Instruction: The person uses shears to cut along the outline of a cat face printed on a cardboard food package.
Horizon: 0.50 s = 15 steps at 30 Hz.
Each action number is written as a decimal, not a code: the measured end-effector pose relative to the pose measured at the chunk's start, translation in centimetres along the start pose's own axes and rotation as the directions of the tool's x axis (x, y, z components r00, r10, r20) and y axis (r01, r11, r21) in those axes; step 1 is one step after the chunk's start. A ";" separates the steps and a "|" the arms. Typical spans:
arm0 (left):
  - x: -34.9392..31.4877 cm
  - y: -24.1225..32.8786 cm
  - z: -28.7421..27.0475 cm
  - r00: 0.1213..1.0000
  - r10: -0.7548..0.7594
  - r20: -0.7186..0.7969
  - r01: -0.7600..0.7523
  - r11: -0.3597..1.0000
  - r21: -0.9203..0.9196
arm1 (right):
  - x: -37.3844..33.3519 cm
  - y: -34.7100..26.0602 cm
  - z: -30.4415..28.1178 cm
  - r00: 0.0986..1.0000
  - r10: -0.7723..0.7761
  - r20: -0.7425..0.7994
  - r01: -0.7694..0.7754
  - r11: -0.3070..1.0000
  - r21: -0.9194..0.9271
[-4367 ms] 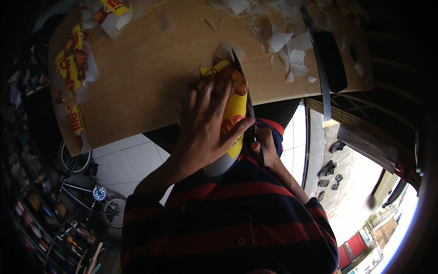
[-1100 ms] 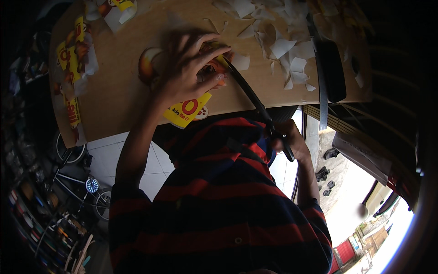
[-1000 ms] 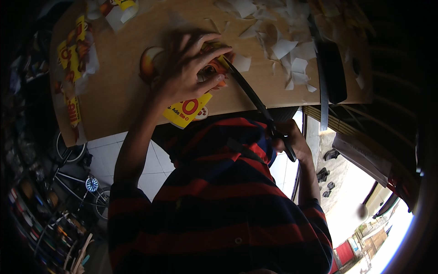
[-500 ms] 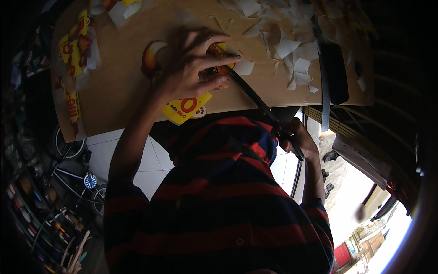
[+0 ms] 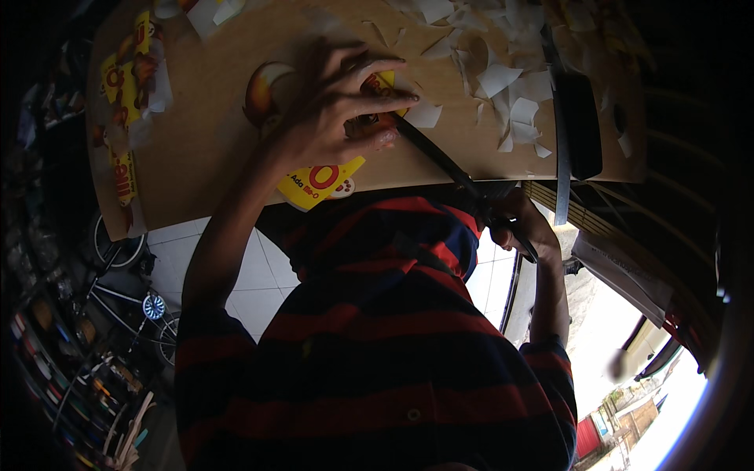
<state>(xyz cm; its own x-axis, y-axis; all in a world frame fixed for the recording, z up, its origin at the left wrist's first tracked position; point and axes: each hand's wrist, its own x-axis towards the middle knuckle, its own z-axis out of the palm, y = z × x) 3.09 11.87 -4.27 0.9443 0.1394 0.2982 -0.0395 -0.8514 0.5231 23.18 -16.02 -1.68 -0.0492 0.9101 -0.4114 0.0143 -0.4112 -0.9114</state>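
Observation:
My left hand lies over a printed yellow and dark sticker piece on the brown tabletop. Its fingers are spread and press the piece down; part of it is hidden under them. In my right hand, at the table's near edge, are long black scissors gripped by the handles. Their blades slant up and left, and the tip is beside the piece between my left thumb and index finger. A yellow printed piece with red lettering lies below my left wrist, at the edge. Left of the hand is a round orange and white print.
White paper scraps are strewn over the far right of the table. A black oblong object lies beside a long flat strip overhanging the edge. Cut yellow stickers line the left side. A bicycle stands at lower left.
My right hand and the scissor handles have shifted slightly to the right. The tip stays near the piece, and my left hand has barely moved.

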 end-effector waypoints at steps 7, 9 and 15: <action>-0.1 0.0 0.0 1.000 0.002 -0.003 -0.002 1.000 0.020 | 0.0 0.3 -1.0 0.990 0.130 0.053 -0.133 0.990 0.053; 0.0 0.0 -0.1 1.000 0.010 0.001 -0.010 1.000 0.025 | -0.1 1.0 -1.1 0.995 0.080 0.065 -0.089 0.984 0.154; -0.1 0.0 0.0 1.000 -0.005 0.000 0.005 1.000 -0.004 | -0.1 0.6 -1.0 0.995 0.085 0.050 -0.090 0.990 0.111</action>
<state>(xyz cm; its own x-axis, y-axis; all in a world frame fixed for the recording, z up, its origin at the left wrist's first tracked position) 3.01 11.84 -4.31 0.9444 0.1440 0.2954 -0.0359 -0.8483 0.5282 24.21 -16.28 -2.21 -0.0973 0.8685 -0.4861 -0.0925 -0.4942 -0.8644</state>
